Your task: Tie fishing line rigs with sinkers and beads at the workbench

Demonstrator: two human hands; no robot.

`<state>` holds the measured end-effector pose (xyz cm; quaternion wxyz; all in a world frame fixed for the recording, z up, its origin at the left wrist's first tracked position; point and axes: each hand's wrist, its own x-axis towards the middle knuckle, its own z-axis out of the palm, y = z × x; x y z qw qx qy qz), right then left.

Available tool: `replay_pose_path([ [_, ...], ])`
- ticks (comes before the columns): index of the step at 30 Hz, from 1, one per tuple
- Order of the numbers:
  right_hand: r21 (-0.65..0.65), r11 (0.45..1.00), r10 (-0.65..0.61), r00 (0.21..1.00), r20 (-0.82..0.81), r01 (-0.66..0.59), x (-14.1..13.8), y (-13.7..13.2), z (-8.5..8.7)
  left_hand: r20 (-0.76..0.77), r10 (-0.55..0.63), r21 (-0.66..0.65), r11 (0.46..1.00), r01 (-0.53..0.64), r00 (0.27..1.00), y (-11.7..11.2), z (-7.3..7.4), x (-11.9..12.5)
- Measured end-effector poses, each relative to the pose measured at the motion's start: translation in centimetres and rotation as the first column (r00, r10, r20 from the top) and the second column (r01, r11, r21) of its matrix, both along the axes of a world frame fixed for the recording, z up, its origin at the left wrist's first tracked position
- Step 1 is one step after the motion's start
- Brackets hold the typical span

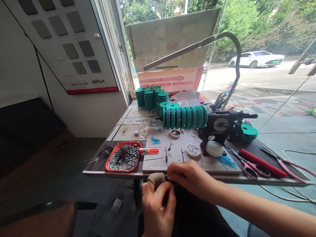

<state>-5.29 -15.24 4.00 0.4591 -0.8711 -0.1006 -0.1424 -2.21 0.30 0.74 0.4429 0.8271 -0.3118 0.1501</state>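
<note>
My left hand (155, 205) is closed in a pinch just below the table's front edge, its thumb wrapped in a beige bandage. My right hand (191, 179) is curled over it, fingertips meeting the left thumb; what they pinch is too small to make out. Just beyond them lies a pale work board (172, 154) with thin dark pins, a tuft of blue fibres (155, 141) and two small dishes of beads (193, 150). A red tray (123, 157) of small grey metal tubes sits to the left.
A row of teal spools (184, 117) leads to a black winding machine (222, 126); more teal spools (150, 97) are stacked behind. Red scissors (250, 166), a red stick and pink pliers (286, 166) lie right. A lamp arm (197, 46) arches overhead. A window faces the street.
</note>
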Motion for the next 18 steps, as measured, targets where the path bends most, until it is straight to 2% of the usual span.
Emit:
replay_pose_path([
  [3, 0.020, 0.999, -0.028, 0.999, -0.047, 0.029, 0.2, 0.0, 0.4, 0.211, 0.015, -0.019, 1.000, -0.012, 0.977, -0.2, -0.2, 0.3],
  [7, 0.033, 0.997, -0.061, 0.991, -0.118, 0.065, 0.5, 0.0, 1.1, 0.421, -0.054, 0.087, 0.996, 0.018, 0.906, -0.1, 0.2, 1.3],
  [13, 0.059, 0.998, -0.009, 0.950, -0.313, 0.029, 1.3, -0.5, 2.4, 0.451, -0.102, 0.092, 0.993, 0.067, 0.887, -0.7, 1.0, 1.5],
  [18, 0.015, 0.999, -0.033, 0.915, -0.403, 0.043, 2.1, -1.1, 3.1, 0.425, -0.131, -0.086, 0.979, 0.184, 0.896, -1.4, 1.0, 1.6],
])
